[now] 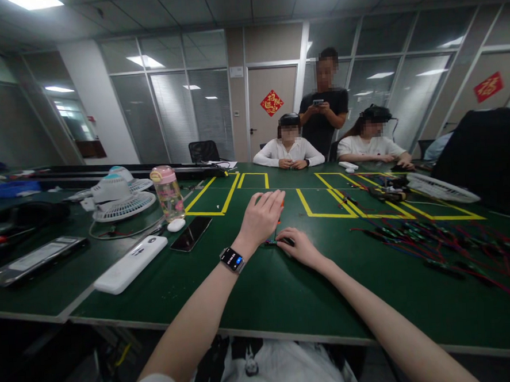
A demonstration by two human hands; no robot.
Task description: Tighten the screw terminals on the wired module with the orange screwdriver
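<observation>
My left hand (263, 216), with a smartwatch (232, 260) on its wrist, is closed around a small orange-handled tool (282, 203), mostly hidden by my fingers. Below it, a thin dark shaft appears to point down at a small green circuit board (269, 243) on the table. My right hand (300, 249) rests on the tabletop beside the board. Its curled fingers grip a small black part (287, 241) at the board's right edge; how the two join is hidden.
Right of my hands lies a tangle of red and black wires (452, 248) with small boards. Left are a phone (191, 234), a white power bank (132, 264), a drink bottle (167, 193) and fans (123, 193). Yellow tape (332, 214) marks the green table (261, 297). People (290, 145) are across it.
</observation>
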